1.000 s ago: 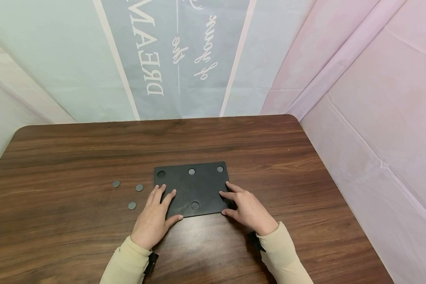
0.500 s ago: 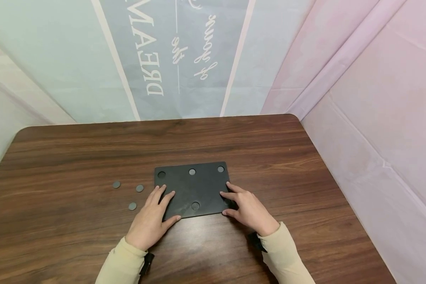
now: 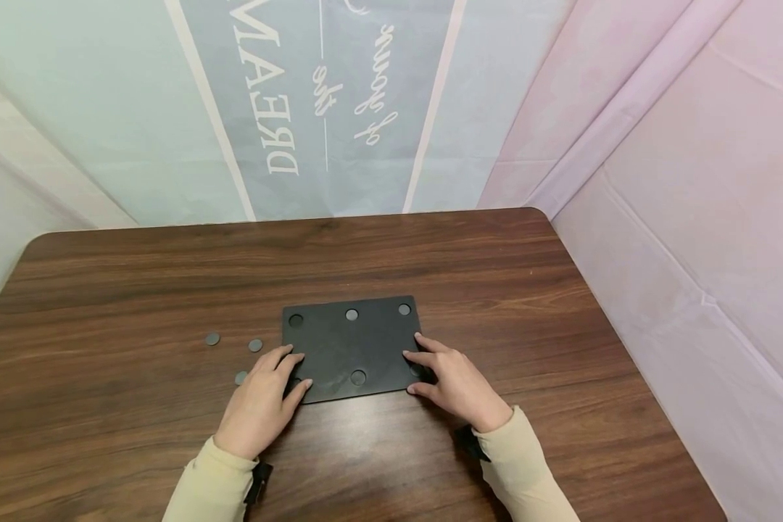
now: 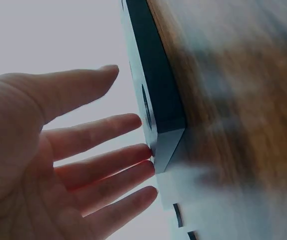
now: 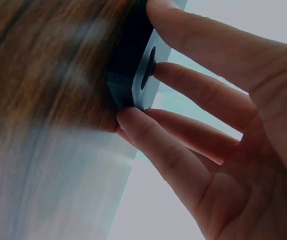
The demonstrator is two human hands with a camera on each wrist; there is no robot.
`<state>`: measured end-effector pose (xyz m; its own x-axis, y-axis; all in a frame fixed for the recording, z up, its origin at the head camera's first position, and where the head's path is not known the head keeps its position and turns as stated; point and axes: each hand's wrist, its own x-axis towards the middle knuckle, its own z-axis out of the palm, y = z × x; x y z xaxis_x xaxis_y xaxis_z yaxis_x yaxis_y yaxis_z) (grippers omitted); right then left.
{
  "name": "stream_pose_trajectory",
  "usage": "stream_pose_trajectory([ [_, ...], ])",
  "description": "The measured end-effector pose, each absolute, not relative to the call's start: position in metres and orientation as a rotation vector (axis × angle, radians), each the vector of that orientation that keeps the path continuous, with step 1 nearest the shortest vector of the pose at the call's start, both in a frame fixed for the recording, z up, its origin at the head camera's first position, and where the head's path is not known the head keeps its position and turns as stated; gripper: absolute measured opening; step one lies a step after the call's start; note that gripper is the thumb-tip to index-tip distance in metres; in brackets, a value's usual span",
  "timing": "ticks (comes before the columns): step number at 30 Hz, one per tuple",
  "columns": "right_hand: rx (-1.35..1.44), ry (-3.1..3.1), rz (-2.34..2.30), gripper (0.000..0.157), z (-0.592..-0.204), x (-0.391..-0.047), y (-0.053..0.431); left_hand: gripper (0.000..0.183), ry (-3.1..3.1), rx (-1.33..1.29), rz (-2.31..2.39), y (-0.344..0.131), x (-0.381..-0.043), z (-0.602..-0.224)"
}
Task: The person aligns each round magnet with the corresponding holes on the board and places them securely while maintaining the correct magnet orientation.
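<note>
A flat black rectangular board (image 3: 333, 348) with round recesses along its long sides lies on the table. Small grey discs fill some recesses, such as the disc (image 3: 351, 315) at the far middle; the far-left recess (image 3: 296, 320) looks dark. My left hand (image 3: 257, 406) hovers at the board's near-left corner, fingers spread and fairly straight, with nothing in its grasp. At the near-right corner, my right hand (image 3: 457, 384) touches the board with extended fingers. In the right wrist view, one fingertip meets a dark disc (image 5: 148, 70) at the corner recess, and the thumb lies along the edge.
Left of the board lie three loose grey discs: a far one (image 3: 212, 338), a middle one (image 3: 255, 345) and a near one (image 3: 241, 378) partly behind my left hand. Beyond the wooden table (image 3: 483, 268) hangs a printed cloth backdrop (image 3: 339, 109).
My left hand has slid left and back from the board's top toward its left edge, now overlapping the nearest loose disc. The right hand and the board have stayed put.
</note>
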<state>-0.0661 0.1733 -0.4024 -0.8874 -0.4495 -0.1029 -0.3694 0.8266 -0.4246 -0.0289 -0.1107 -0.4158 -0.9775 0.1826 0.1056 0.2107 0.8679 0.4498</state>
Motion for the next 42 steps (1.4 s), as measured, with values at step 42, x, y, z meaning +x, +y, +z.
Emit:
stream_pose_trajectory([
  [42, -0.714, 2.838, -0.621, 0.051, -0.405, -0.065, 0.177, 0.023, -2.974, 0.155, -0.656, -0.133, -0.025, -0.41],
])
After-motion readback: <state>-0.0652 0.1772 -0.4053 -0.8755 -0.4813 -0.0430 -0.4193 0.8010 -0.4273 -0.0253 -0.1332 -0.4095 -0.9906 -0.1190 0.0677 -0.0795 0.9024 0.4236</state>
